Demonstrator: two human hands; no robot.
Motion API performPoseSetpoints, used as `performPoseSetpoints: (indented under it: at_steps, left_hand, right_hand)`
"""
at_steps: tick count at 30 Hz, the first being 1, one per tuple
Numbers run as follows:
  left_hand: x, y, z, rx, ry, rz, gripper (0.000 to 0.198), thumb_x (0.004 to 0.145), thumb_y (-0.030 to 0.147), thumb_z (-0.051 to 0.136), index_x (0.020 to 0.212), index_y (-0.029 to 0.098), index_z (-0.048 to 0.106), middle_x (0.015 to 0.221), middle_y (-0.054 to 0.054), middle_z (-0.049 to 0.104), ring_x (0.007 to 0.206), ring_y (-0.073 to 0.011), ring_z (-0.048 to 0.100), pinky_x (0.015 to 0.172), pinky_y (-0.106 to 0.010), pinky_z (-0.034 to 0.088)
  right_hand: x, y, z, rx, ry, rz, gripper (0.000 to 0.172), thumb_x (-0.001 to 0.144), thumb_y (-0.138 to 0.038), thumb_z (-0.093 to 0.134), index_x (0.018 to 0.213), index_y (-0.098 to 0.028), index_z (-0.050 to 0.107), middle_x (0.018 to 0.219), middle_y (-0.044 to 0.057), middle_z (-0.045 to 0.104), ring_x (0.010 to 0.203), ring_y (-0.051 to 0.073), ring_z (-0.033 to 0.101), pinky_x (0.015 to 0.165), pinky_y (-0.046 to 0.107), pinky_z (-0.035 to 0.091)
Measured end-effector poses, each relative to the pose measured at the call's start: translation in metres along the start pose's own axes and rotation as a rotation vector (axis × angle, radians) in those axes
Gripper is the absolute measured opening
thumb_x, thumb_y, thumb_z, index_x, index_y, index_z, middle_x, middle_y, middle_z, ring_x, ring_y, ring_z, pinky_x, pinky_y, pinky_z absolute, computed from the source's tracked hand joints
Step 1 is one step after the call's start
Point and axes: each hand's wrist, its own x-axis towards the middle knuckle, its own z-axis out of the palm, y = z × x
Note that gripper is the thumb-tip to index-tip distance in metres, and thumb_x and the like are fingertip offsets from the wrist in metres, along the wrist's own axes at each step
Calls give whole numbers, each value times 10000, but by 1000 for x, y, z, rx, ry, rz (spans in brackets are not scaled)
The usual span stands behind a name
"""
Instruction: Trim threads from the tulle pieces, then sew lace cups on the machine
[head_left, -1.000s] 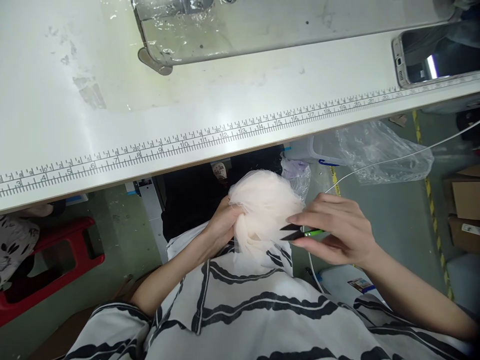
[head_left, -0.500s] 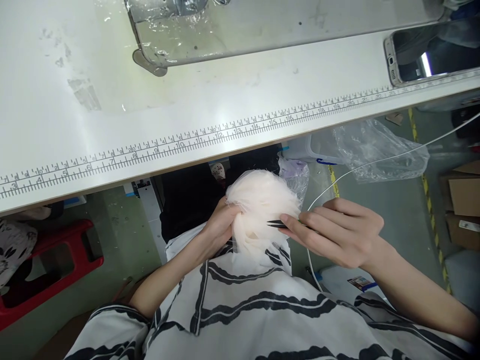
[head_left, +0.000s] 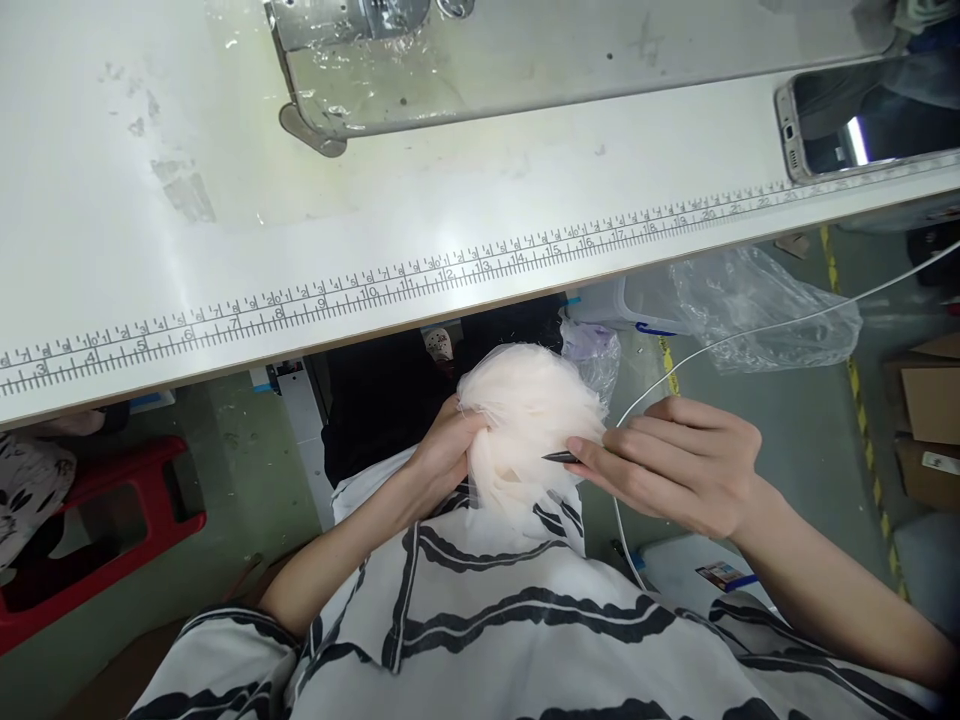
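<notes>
Below the near edge of the sewing table, over my lap, my left hand clamped the tulle bundle; my right hand pinched thread snips, tips touching the bundle's right side. Small bites, blades off the netting, seemed the safe way to trim.

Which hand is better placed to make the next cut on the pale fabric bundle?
The right hand, probably: it holds the thread snips, whose black tips touch the pale fabric bundle. The left hand grips the bundle from the other side.
</notes>
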Motion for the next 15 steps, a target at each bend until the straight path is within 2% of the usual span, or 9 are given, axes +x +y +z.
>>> performPoseSetpoints:
  at_steps: [4, 6, 8, 11, 13, 15]
  left_hand:
    - [-1, 0, 3, -11, 93, -36, 513, 567, 39, 662, 1062, 175, 664, 855, -54, 733, 924, -285, 699, 861, -412, 561]
    - [-1, 1, 4, -11, 86, -38, 512, 571, 28, 653, 1059, 182, 668, 858, -55, 736, 936, -286, 698, 859, -398, 562]
    - [-2, 2, 4, 13, 86, -49, 516, 568, 15, 654, 1056, 184, 675, 869, -55, 743, 926, -285, 701, 832, -380, 571]
    - [-2, 4, 2, 60, 69, -51, 520, 553, 13, 702, 1048, 170, 684, 912, -59, 751, 908, -282, 707, 772, -350, 587]
    - [-2, 5, 0, 78, 11, -38, 506, 546, 27, 751, 1031, 155, 693, 942, -67, 754, 900, -279, 709, 740, -326, 590]
    - [-2, 7, 0, 94, -41, -38, 461, 552, 57, 795, 997, 136, 707, 940, -78, 757, 876, -273, 714, 717, -311, 591]
  right_hand:
    - [-1, -3, 1, 41, -36, 56, 212, 854, -341, 721, 954, -159, 677, 585, -53, 594, 522, 82, 520, 516, 268, 378]
    - [0, -5, 4, 69, -59, 90, 164, 922, -288, 622, 981, -144, 673, 588, -39, 598, 522, 89, 524, 524, 275, 365]
    - [3, -6, 7, 177, -96, 193, 145, 947, -183, 529, 959, -164, 672, 611, -29, 627, 512, 84, 520, 539, 272, 357]
    - [9, -2, 10, 543, -213, 549, 141, 924, -168, 537, 884, -189, 671, 665, -18, 663, 531, 84, 527, 547, 252, 368]
    - [14, 3, 11, 818, -283, 837, 144, 909, -256, 590, 808, -184, 663, 640, -20, 622, 528, 89, 493, 507, 240, 350]
    - [17, 8, 13, 1030, -313, 1050, 229, 889, -348, 628, 740, -176, 645, 609, -26, 552, 519, 87, 432, 479, 239, 312]
